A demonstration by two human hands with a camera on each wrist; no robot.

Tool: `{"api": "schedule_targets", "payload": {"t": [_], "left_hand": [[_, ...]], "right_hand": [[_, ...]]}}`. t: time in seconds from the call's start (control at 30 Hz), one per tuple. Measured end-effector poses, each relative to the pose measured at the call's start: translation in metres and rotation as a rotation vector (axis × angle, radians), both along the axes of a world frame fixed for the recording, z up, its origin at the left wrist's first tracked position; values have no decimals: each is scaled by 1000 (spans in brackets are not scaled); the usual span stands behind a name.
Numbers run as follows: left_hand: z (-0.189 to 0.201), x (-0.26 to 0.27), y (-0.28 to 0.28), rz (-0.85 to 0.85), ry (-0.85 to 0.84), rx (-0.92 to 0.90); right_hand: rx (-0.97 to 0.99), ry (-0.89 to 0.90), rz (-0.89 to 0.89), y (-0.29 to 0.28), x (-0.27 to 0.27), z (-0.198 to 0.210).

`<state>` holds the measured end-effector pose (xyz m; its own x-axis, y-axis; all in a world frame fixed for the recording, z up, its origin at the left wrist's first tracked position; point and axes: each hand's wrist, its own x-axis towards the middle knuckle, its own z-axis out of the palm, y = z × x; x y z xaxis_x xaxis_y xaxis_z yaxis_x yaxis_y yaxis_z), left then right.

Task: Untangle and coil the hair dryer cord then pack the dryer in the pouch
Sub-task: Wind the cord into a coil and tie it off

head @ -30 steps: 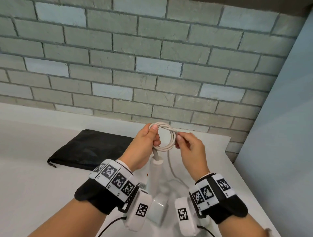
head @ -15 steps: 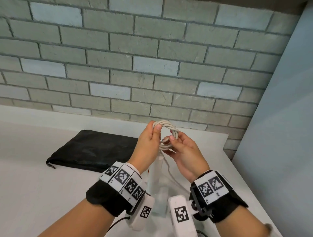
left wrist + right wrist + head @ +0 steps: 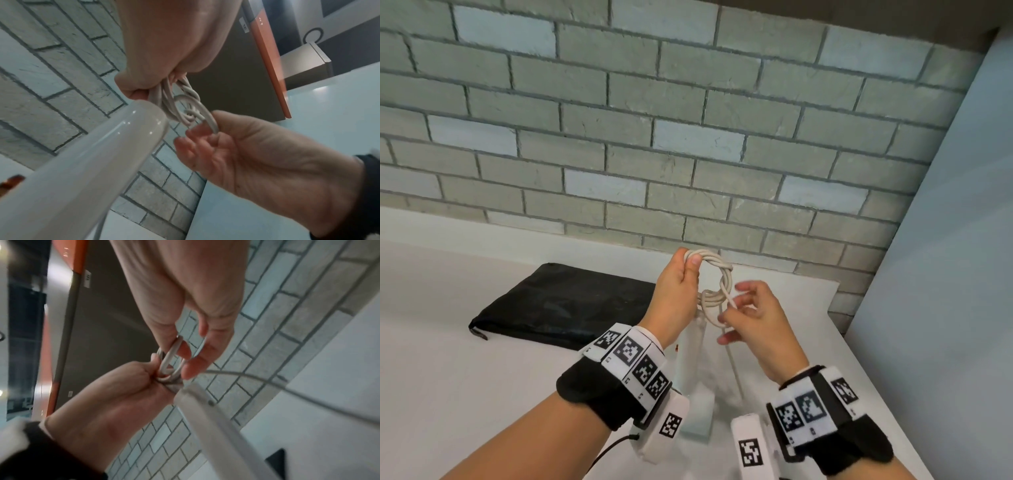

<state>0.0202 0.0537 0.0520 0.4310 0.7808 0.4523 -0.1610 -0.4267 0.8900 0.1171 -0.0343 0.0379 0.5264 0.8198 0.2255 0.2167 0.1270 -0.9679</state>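
Brick wall (image 3: 688,137), unreadable wristband codes (image 3: 633,359)

In front of me a grey brick wall (image 3: 640,137) rises behind my white tabletop (image 3: 448,377), and a pale blue panel (image 3: 945,274) stands at my right.

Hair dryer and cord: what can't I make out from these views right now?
- Hair dryer head: head view, covered by both wrist cameras.
- Plug: no view shows it; the cord tail leaves the right-wrist frame.
- Pouch opening: head view, too dark; the left hand covers its right end.
- Right hand pinch: right-wrist view, blurred.
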Motion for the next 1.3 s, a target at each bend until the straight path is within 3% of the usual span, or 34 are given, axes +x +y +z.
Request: {"api": "schedule_targets", "payload": {"t": [0.1, 0.27, 0.33, 0.4, 0.57, 0.63, 0.77, 0.97, 1.07, 1.13, 1.23, 1.3], "left_hand": [[0, 7, 2, 15, -15, -40], [0, 15, 11, 27, -52, -113], [0, 18, 13, 22, -51, -116], [2, 18, 13, 18, -48, -117], [4, 18, 14, 14, -11, -100], [4, 19, 16, 25, -9, -106], [7, 21, 23, 55, -13, -164], [6, 20, 30, 46, -23, -144], [5, 21, 34, 64, -21, -180], [5, 20, 36, 46, -42, -225], [5, 18, 36, 44, -31, -205], [3, 18, 33, 33, -25, -181]], "right_hand": [[23, 14, 66, -13, 7, -2], [286, 443, 325, -27, 11, -10], [326, 520, 342, -30, 16, -14], [277, 404, 252, -33, 22, -15], [-8, -175, 61, -47, 39, 1], [-40, -217, 67, -53, 44, 6], [33, 3, 118, -63, 52, 3], [-120, -345, 79, -64, 56, -2], [-109, -283, 177, -64, 52, -1], [-205, -299, 210, -64, 51, -2], [-457, -674, 76, -64, 60, -7], [-523, -830, -87, -60, 67, -11]]}}
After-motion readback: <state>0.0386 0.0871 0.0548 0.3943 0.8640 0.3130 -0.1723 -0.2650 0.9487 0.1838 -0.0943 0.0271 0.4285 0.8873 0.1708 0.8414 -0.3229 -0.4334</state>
